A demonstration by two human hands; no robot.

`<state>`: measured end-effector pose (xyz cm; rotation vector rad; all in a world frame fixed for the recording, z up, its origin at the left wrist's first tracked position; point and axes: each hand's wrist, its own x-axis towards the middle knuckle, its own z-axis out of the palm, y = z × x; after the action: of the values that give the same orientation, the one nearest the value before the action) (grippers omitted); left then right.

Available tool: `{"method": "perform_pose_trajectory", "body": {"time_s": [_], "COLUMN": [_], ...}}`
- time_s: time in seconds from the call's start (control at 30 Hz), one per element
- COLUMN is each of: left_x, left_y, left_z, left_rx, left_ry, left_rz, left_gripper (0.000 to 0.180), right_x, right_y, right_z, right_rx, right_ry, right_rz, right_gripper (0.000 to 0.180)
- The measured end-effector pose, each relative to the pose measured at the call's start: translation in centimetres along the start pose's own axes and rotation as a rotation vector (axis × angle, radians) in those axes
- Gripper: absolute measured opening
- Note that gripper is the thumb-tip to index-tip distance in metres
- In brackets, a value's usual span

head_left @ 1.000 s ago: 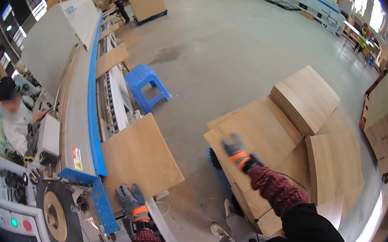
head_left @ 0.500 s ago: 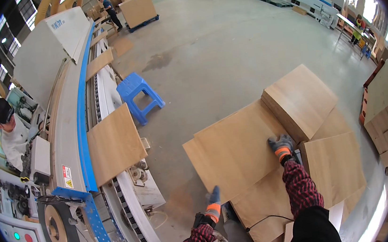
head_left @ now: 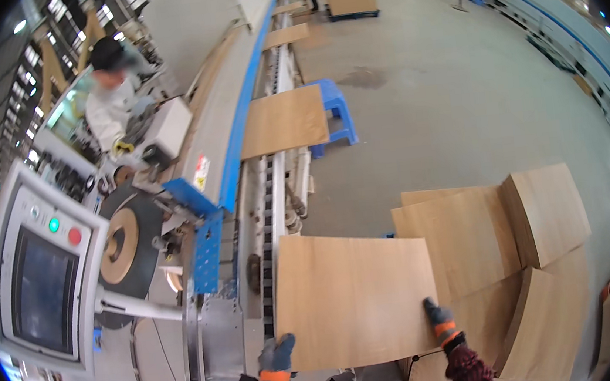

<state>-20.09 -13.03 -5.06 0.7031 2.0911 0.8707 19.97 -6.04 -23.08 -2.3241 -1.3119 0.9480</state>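
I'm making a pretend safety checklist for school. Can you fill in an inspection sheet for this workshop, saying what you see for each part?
Surface: long machine bed with a roller track and blue rail.
Job's things: wooden panel lying flat at the near end of the track.
Clutter: stacks of wooden panels on the floor to the right; blue stool beside the machine.
Hands: gloved left hand at the panel's near left corner; gloved right hand at its near right corner.
Cables: nothing seen.
Surroundings: control screen at left; another panel further along the track; a person in a white top behind the machine.
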Motion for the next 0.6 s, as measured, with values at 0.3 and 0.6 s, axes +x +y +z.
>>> {"method": "perform_pose_trajectory", "body": {"time_s": [0.3,0.6], "left_x": [-4.2,0.2], "left_y": [-4.4,-2.0], "left_z": [-7.6,-5.3], "left_rx": [0.807,0.542], "left_ry": [0.557,0.273], "left_rz": [0.582,0.755], "left_gripper": [0.051,0.041], "right_x": [-12.9,-14.6], "right_y": [-13.5,-22.2], "right_z": [5.2,6.0], "right_rx": [0.599,0.362], "right_ry": [-0.221,-0.131], "right_rz": [-0.056,-0.24], "right_gripper": [0.04,0.029]}}
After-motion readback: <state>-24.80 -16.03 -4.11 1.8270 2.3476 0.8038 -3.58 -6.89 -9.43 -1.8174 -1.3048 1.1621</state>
